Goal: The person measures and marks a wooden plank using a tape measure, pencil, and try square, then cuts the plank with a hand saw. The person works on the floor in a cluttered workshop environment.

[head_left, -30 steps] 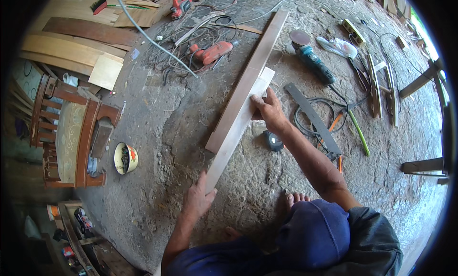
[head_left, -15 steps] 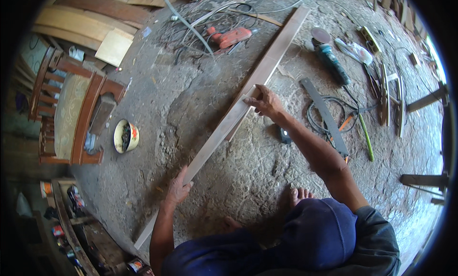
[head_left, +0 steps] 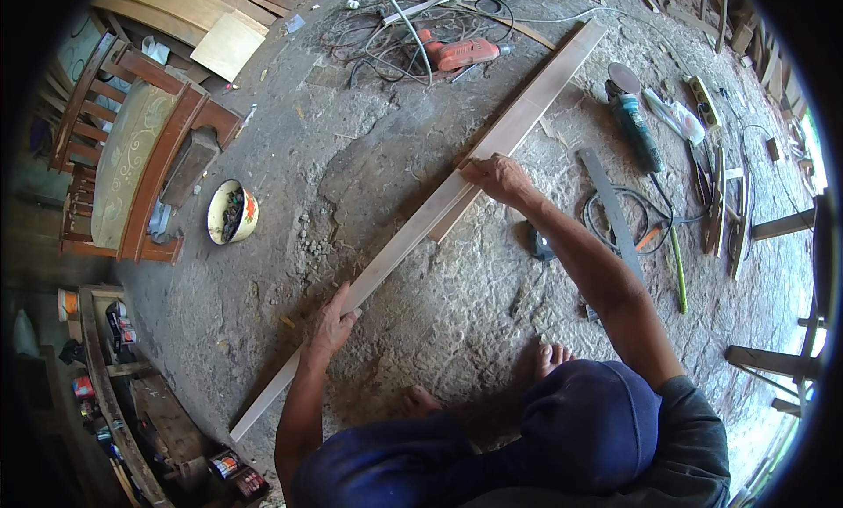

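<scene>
A long pale wooden strip (head_left: 404, 236) runs diagonally up from the lower left, overlapping a wider brown board (head_left: 549, 78) that reaches toward the upper right. My left hand (head_left: 332, 325) grips the strip along its lower-left half. My right hand (head_left: 498, 179), fingers bent, holds the strip's upper end where it rests over the board. To the right of these lie a dark metal straightedge (head_left: 606, 205), a coiled cable and a small dark case (head_left: 540, 244), partly hidden by my forearm.
An angle grinder (head_left: 634, 130), green rod (head_left: 680, 271), power strip (head_left: 702, 100) and red drill (head_left: 461, 53) among cords lie on the rough concrete floor (head_left: 263, 315). An enamel bowl (head_left: 246, 216) and carved furniture piece (head_left: 132, 170) are left. Wooden legs (head_left: 777, 360) stand right; my bare feet are below.
The pale strip has moved down and leftward along the brown board, so more of it extends toward the lower left. My hands moved with it; the view has shifted slightly.
</scene>
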### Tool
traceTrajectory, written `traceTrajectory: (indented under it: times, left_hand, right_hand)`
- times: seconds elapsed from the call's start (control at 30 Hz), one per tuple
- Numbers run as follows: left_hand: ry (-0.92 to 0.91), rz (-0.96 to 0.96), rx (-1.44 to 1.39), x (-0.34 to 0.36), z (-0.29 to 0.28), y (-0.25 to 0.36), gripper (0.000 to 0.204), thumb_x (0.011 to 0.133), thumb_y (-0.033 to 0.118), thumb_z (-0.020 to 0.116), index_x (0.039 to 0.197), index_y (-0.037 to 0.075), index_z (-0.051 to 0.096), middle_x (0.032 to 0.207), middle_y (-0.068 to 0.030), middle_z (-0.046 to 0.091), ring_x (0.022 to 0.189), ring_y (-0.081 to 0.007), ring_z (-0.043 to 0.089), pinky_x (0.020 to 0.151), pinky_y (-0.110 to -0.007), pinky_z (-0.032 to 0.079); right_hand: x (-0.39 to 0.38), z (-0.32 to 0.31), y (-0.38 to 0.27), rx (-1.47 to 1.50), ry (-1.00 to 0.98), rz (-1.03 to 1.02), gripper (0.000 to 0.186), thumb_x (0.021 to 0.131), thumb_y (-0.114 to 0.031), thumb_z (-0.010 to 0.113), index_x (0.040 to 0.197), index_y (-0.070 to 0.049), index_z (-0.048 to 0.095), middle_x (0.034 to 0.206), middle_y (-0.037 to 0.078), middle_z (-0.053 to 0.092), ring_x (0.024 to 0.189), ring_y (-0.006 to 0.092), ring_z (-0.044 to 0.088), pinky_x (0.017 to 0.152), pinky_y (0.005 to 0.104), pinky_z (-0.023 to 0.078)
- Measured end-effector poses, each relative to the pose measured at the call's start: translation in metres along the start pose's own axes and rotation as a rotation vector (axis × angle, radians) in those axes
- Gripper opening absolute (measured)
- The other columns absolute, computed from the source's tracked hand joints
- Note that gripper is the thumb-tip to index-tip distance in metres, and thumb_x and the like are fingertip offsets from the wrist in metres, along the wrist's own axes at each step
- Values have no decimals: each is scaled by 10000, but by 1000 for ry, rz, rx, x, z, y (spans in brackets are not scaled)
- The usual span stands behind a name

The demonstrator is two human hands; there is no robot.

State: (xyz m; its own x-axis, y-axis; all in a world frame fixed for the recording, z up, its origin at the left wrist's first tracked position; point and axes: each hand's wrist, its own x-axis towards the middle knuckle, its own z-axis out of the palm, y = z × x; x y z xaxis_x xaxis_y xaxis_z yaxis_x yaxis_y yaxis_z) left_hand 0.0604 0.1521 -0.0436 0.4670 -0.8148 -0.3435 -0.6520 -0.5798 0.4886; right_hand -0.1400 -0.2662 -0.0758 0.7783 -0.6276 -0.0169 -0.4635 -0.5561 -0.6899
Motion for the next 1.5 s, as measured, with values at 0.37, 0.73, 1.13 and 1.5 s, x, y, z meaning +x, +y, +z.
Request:
traceTrajectory:
  times: [0.37, 0.73, 1.13, 1.5]
  left_hand:
    - [-10, 2, 114, 19, 0, 20, 648, 910, 202, 668, 1482, 32, 415, 1354, -285, 563, 1234, -465, 549, 1021, -481, 459]
    - [70, -45, 74, 12, -3, 17, 617, 909, 126, 643, 1455, -41, 409, 1366, -306, 532, 1258, -464, 531, 1056, -470, 432]
    - [157, 70, -9, 14, -38, 21, 618, 899, 79, 571, 1462, -84, 378, 1399, -321, 488, 1295, -457, 497, 1082, -470, 403]
    - [129, -6, -102, -10, -34, 19, 644, 888, 88, 586, 1463, -96, 363, 1377, -326, 508, 1301, -467, 492, 1083, -465, 403]
  right_hand:
    - [21, 7, 14, -268, -170, -192, 338, 998, -340, 513, 1226, -191, 712, 1042, 162, 730, 965, 347, 703, 873, 438, 559]
    - [-9, 17, 12, -33, 158, 64, 498, 1010, -380, 513, 1472, -210, 440, 1470, 205, 424, 1038, 418, 671, 881, 469, 581]
    - [-9, 27, -17, -381, -29, 50, 466, 876, -469, 631, 1298, -278, 579, 1411, 106, 445, 1131, 344, 607, 809, 518, 545]
    - [-90, 8, -17, -393, 72, 160, 613, 851, -609, 643, 1287, -185, 569, 1443, 170, 429, 1060, 407, 623, 848, 529, 487]
